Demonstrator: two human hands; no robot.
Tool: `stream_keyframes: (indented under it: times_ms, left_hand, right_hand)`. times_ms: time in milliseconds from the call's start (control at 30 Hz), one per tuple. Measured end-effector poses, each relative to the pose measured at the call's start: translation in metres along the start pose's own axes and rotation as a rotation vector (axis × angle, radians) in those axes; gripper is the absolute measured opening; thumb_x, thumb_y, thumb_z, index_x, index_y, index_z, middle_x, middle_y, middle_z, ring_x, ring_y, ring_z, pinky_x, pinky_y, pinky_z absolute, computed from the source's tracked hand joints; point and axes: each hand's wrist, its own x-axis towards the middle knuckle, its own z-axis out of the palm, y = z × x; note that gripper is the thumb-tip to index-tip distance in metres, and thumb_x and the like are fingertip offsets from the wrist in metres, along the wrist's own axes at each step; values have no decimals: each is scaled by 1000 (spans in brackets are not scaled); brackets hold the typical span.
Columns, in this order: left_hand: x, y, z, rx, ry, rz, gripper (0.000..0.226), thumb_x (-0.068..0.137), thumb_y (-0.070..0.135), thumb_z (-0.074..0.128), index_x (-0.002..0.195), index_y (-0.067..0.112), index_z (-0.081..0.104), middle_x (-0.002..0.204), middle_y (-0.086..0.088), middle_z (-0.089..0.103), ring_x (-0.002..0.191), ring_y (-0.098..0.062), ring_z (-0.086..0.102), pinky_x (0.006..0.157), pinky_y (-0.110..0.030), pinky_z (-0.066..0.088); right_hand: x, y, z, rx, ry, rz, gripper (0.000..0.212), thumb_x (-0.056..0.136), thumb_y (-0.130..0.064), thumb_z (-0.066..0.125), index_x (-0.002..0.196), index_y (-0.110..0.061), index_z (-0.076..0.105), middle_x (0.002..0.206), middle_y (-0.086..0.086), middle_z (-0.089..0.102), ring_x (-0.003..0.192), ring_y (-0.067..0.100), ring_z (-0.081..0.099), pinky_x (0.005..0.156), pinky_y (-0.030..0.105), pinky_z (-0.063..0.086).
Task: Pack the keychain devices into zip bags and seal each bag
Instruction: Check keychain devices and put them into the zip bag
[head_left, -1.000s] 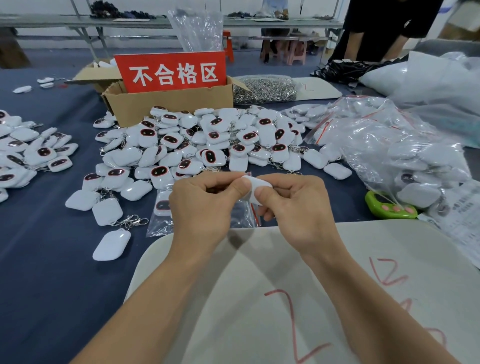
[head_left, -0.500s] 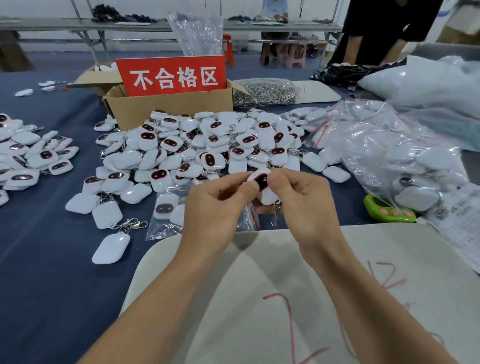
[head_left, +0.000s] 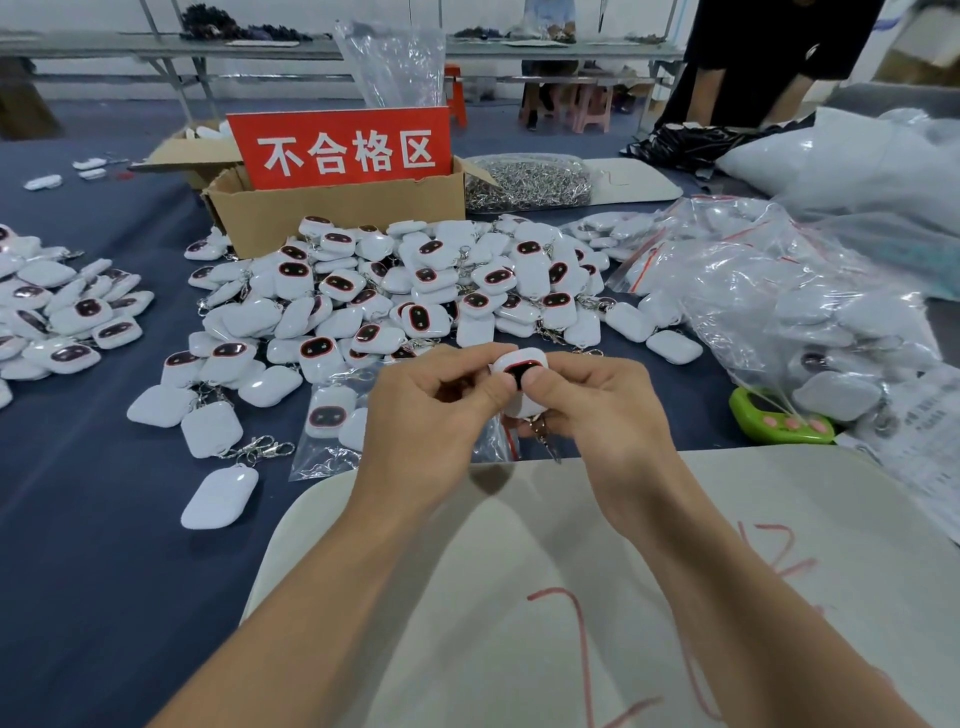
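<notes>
A white keychain device (head_left: 521, 366) with a dark, red-rimmed face is pinched between both thumbs and forefingers, its face turned toward me. My left hand (head_left: 426, 415) grips its left side and my right hand (head_left: 602, 410) its right side. Its metal clasp (head_left: 543, 435) dangles beneath my right hand. A clear zip bag (head_left: 332, 431) holding packed devices lies on the blue cloth just beyond my left hand. A big heap of loose devices (head_left: 415, 296) spreads behind it.
A cardboard box (head_left: 337, 213) with a red sign stands at the back. Bagged devices fill a plastic pile (head_left: 779, 312) at the right, by a green gadget (head_left: 779, 421). More devices (head_left: 57, 317) lie at left. A beige board (head_left: 571, 597) lies under my forearms. A person stands far right.
The device has been turned from its white back to show its dark face, and both hands hold it slightly higher. The clasp now hangs free below.
</notes>
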Motion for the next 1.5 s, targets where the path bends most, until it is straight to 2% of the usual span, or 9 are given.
stream_keyframes:
  times_ms: [100, 200, 500, 667, 800, 933, 1267, 1400, 1500]
  left_hand:
    - [0, 1, -1, 42, -19, -8, 22, 78, 36, 75, 95, 49, 80, 78, 3, 76, 81, -30, 71, 82, -52, 60]
    - [-1, 0, -1, 54, 29, -68, 26, 77, 30, 76, 85, 55, 78, 77, 8, 78, 79, -22, 76, 83, -50, 62]
    - [-4, 2, 4, 60, 119, -99, 16, 76, 37, 75, 87, 47, 80, 79, 6, 78, 78, -21, 74, 80, -43, 63]
    - [-6, 5, 5, 130, 159, -69, 14, 85, 41, 68, 91, 43, 80, 82, 16, 77, 80, -8, 72, 73, -27, 58]
    - [-9, -2, 6, 803, 172, -97, 32, 91, 64, 49, 98, 45, 73, 77, 13, 72, 85, -20, 67, 63, -32, 41]
    - [-6, -3, 14, 1044, 49, -202, 38, 85, 74, 49, 103, 47, 69, 91, 10, 73, 97, -22, 67, 71, -35, 33]
    - [-9, 0, 11, 885, 158, -100, 19, 89, 36, 57, 76, 25, 64, 61, 3, 57, 70, -25, 55, 59, -33, 34]
    - [-12, 0, 11, 750, 213, 47, 18, 91, 27, 61, 96, 35, 76, 68, 2, 68, 70, -19, 59, 64, -31, 40]
    - [-14, 2, 9, 572, 195, 145, 36, 88, 19, 60, 115, 37, 77, 61, 10, 62, 69, -6, 55, 64, -14, 39]
  right_hand:
    - [0, -1, 1, 24, -38, 44, 24, 100, -3, 59, 94, -9, 82, 91, 23, 77, 78, 23, 72, 71, 30, 62]
    - [2, 1, 0, -28, -72, 73, 23, 98, -1, 59, 98, -9, 81, 95, 25, 76, 81, 24, 73, 82, 41, 62]
    - [2, 3, 1, -14, -102, 75, 25, 89, 4, 66, 98, -14, 82, 97, 16, 80, 99, 38, 75, 90, 42, 61]
    - [3, 0, 0, 7, -77, 71, 22, 91, 6, 67, 100, -8, 81, 92, 18, 79, 76, 25, 74, 69, 31, 59]
    - [8, 0, -7, -84, 93, 73, 24, 92, 6, 60, 101, -10, 75, 81, 14, 78, 63, 17, 70, 59, 22, 54]
    - [13, 6, -11, -199, 288, 111, 19, 90, -5, 64, 100, -19, 56, 69, 10, 75, 51, 15, 65, 55, 26, 53]
    - [10, 11, 4, -423, 193, 13, 7, 89, -19, 73, 88, -23, 67, 60, 3, 72, 49, 8, 58, 61, 32, 52]
    - [6, 5, 11, -336, -15, 2, 24, 97, -6, 62, 95, -23, 79, 75, -1, 78, 58, 6, 67, 61, 18, 53]
    - [5, 2, 15, -123, -239, 113, 31, 101, 2, 51, 114, -14, 76, 95, 14, 80, 79, 20, 73, 68, 26, 59]
